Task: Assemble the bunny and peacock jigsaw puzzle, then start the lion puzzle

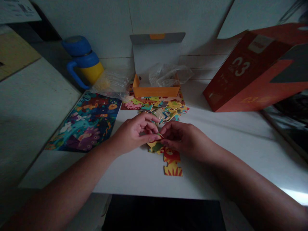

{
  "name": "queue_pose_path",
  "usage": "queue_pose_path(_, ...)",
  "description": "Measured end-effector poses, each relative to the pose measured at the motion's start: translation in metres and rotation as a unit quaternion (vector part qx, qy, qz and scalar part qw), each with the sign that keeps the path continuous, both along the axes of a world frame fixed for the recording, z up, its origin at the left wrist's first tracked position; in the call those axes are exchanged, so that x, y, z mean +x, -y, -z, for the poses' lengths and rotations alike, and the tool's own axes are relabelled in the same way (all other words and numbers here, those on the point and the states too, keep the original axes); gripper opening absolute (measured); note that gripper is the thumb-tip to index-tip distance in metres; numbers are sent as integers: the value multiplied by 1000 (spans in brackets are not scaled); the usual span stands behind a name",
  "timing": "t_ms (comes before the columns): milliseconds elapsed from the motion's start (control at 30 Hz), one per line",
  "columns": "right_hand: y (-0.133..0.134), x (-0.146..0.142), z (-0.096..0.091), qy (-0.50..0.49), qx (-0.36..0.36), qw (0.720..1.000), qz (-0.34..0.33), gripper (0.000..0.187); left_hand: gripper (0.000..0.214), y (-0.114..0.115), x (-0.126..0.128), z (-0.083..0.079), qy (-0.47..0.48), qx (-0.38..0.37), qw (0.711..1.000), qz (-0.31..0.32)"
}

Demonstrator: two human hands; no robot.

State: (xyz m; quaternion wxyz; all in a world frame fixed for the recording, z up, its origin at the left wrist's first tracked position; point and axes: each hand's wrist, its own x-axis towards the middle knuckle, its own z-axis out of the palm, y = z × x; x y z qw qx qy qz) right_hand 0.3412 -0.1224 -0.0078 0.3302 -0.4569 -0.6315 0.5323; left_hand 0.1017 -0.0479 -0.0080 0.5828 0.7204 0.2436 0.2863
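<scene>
Thumb and fingers of my left hand (141,128) close on a small jigsaw puzzle piece (158,136), seen nearly edge-on. From the other side my right hand (183,136) pinches the same piece, its fingertips meeting the left ones. Just beneath the hands lie joined puzzle pieces (172,168) in yellow and red, with part of an animal face on them. A green and yellow piece (155,147) sits beside these, partly covered by my fingers. Beyond my hands is a heap of loose puzzle pieces (168,109), some face down.
An open orange box (156,92) with clear plastic (163,75) stands at the back. A colourful picture sheet (84,125) lies left, a blue and yellow jug (84,62) behind it. At right stands a large red box (247,70). The white table (134,179) ends near me.
</scene>
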Motion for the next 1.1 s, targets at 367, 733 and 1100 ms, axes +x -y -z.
queue_pose_path(367,-9,45,-6,145,12,987,72,25,6,-6,-8,-9,-140,366,918,-67)
queue_pose_path(733,-17,73,-13,282,7,952,123,17,15,0,-1,1,-156,409,894,97)
queue_pose_path(1100,-16,94,-16,433,-10,878,203,14,16,1,1,7,-166,406,892,109)
